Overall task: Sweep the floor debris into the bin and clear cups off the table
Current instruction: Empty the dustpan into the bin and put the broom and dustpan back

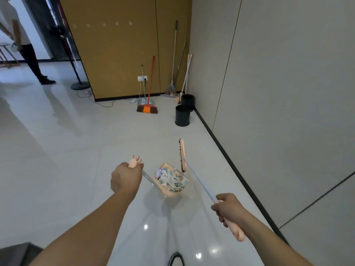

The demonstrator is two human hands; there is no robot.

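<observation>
Glossy pale tiled floor [57,150], ceiling lights mirrored in it. Mustard panelled wall [119,54] ahead with a white socket [142,78]. Grey panelled wall [288,93] on right, black skirting [221,144] along its base. Lamp stand [79,85] at left.

Open floor [76,150] is seen ahead and to the left. On the right, passage is closed off by the wall [278,93]. Further ahead, two black bins [182,115] are set just beside that wall, with an orange broom [147,108] and leaning mops [171,89] against the brown panel [115,54].
</observation>
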